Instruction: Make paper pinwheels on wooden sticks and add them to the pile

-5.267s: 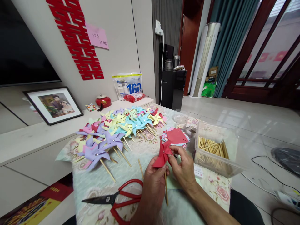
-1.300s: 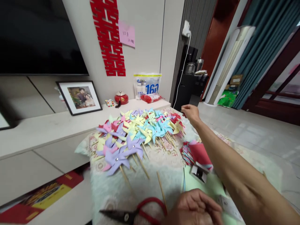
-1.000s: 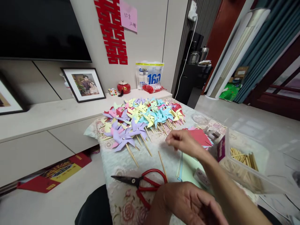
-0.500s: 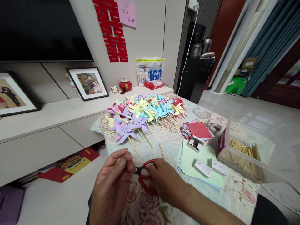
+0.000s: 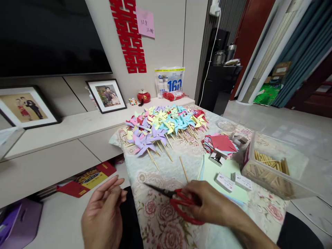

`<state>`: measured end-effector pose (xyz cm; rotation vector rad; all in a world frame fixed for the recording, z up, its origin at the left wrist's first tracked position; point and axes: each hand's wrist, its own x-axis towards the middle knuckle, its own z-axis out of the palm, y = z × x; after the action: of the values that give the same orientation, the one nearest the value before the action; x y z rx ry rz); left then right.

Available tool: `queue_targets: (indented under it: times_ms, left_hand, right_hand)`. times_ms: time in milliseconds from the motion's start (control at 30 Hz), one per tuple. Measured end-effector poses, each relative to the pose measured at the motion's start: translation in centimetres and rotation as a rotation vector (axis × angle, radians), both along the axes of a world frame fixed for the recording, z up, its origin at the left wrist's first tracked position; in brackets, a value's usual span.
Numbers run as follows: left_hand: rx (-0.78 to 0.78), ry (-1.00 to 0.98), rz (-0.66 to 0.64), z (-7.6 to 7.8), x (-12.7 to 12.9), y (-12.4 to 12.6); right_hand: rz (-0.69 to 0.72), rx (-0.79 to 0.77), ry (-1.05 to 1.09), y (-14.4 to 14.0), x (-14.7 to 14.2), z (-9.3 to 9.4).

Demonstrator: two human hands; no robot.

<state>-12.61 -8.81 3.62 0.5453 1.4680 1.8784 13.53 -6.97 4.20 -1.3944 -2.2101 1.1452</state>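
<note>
My right hand [image 5: 201, 199] grips a pair of scissors [image 5: 183, 202] with red handles and dark blades. The blades look closed and point left over the flowered cloth. My left hand [image 5: 105, 211] is off the left edge of the table, palm turned up. Its fingers are curled in against the thumb, and anything between them is too small or hidden to make out. A lone wooden stick [image 5: 183, 168] lies just beyond my right hand. Farther back is a pile of paper pinwheels [image 5: 166, 121] on sticks, with a purple pinwheel [image 5: 142, 142] at its near end.
To the right are green paper sheets [image 5: 209, 178], a small box [image 5: 224, 182], a stack of coloured paper squares [image 5: 223, 143] and a clear bin [image 5: 275, 185] of sticks. A low cabinet [image 5: 75, 133] with framed photos runs along the left. A purple box [image 5: 28, 221] stands on the floor.
My left hand has moved left and down, away from the scissors and off the table. My right hand has drawn the scissors to the right, and their blades now show fully.
</note>
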Motion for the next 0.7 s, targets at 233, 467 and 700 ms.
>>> queue_targets:
  times_ms: [233,467,700]
  left_hand:
    - [-0.272,1.009,-0.564,-0.4,8.0,3.3]
    - [-0.632,1.436,-0.683,-1.2,15.4,7.8]
    - [-0.638,1.378,-0.695,-1.7,14.1,8.1]
  right_hand:
    - [-0.211,-0.373,0.874,1.3,4.7,-1.6]
    - [-0.197,-0.388,1.289,1.9,5.3,-3.2]
    - [-0.223,-0.334,1.261,1.7,5.4,-3.6]
